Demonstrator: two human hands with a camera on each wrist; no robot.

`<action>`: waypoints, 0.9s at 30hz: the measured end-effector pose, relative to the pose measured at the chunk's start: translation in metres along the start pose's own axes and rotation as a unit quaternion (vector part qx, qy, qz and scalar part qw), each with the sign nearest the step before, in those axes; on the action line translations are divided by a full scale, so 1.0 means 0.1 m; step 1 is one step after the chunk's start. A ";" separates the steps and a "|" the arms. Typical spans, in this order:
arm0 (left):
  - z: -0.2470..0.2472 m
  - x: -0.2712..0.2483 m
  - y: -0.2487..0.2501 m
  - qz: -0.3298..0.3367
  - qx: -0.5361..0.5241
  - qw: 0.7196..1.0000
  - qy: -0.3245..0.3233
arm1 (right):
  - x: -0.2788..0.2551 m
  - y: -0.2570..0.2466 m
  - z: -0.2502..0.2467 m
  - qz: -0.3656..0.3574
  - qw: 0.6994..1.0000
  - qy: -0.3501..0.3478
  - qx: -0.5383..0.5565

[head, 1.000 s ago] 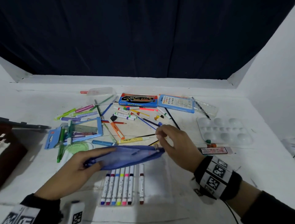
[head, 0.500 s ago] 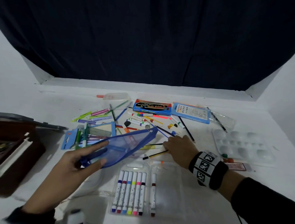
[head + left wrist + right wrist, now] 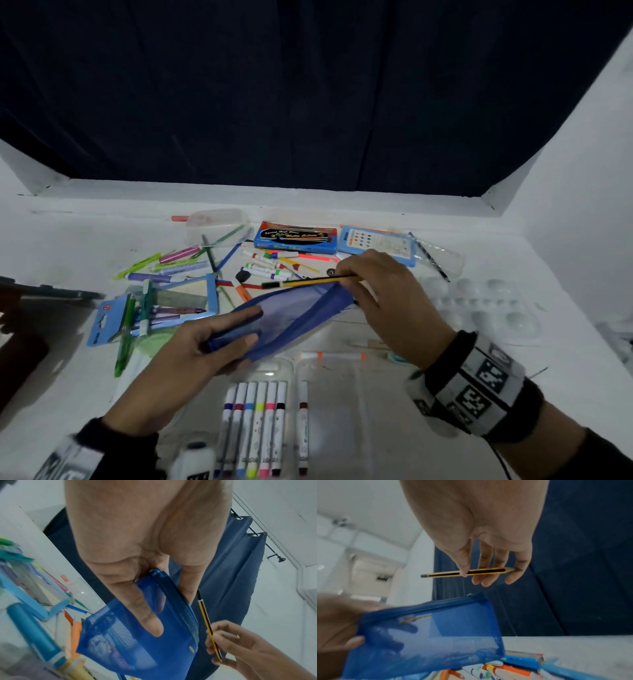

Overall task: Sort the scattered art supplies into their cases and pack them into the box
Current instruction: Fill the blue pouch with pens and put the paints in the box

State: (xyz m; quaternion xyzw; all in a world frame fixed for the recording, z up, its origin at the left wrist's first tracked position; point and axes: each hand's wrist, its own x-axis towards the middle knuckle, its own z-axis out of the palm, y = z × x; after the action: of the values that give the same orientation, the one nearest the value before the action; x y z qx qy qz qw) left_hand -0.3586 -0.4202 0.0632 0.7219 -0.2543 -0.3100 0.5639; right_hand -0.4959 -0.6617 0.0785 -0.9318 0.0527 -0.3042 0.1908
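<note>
My left hand point(image 3: 219, 339) grips one end of a blue mesh zip pouch point(image 3: 294, 315) and holds it above the table, its open top edge turned towards my right hand. The right hand point(image 3: 356, 277) pinches a yellow-and-black pencil point(image 3: 305, 282), which lies level along the pouch's open edge. In the left wrist view the pencil point(image 3: 207, 626) runs just beside the pouch point(image 3: 154, 642) zip. In the right wrist view the pencil point(image 3: 481, 572) sits between thumb and fingers above the pouch point(image 3: 436, 631).
Markers, crayons and pencils lie scattered on the white table point(image 3: 85, 240). A clear marker tray point(image 3: 260, 421) sits near me. A blue watercolour box point(image 3: 294, 238), a paint set point(image 3: 376, 243) and a white palette point(image 3: 486, 308) stand at the back and right. A dark box point(image 3: 17, 342) is at the left.
My right hand picked the yellow-and-black pencil off the table and lifted it to the pouch's open edge. The left hand kept the pouch raised and tilted.
</note>
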 end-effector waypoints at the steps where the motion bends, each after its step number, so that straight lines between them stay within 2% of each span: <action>1: 0.04 0.01 0.03 0.006 0.009 1.000 -0.021 | -0.01 -0.03 0.02 -0.032 0.998 -0.015 -0.057; 3: 0.14 0.03 0.08 0.023 0.013 0.998 -0.056 | -0.06 -0.06 0.08 -0.076 0.985 -0.042 -0.149; 6: 0.23 0.07 0.13 0.047 0.033 0.994 -0.093 | -0.12 -0.11 0.16 -0.111 0.974 -0.084 -0.178; 9: 0.32 0.09 0.13 0.029 0.031 0.991 -0.127 | -0.17 -0.13 0.25 -0.105 0.975 -0.154 -0.121; 12: 0.41 0.09 0.11 0.003 0.003 0.993 -0.122 | -0.27 -0.09 0.28 -0.068 0.979 -0.193 -0.020; 14: 0.44 0.09 0.10 -0.004 -0.014 0.994 -0.111 | -0.35 -0.08 0.20 -0.025 0.988 -0.148 0.028; 19: 0.43 0.11 0.07 0.005 -0.054 0.995 -0.079 | -0.50 0.12 -0.28 0.039 0.996 0.074 0.038; 21: 0.41 0.12 0.07 0.024 -0.057 0.996 -0.070 | -0.61 0.32 -0.45 0.071 0.993 0.092 0.002; 24: 0.36 0.13 0.07 0.050 -0.048 0.995 -0.066 | -0.83 0.64 -0.55 0.146 0.988 -0.003 -0.058; 26: 0.34 0.14 0.05 0.058 -0.046 0.995 -0.065 | -0.97 0.81 -0.52 0.181 0.968 -0.118 -0.127; 27: 0.33 0.14 0.05 0.061 -0.041 0.995 -0.066 | -1.04 0.87 -0.49 0.192 0.949 -0.182 -0.172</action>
State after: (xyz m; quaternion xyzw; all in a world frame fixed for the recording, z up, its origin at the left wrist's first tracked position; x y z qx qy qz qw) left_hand -0.3737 -0.4531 0.0603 0.6597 -0.3214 -0.3319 0.5927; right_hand -0.6069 -0.7353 0.0246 -0.9622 0.2467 -0.0736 0.0890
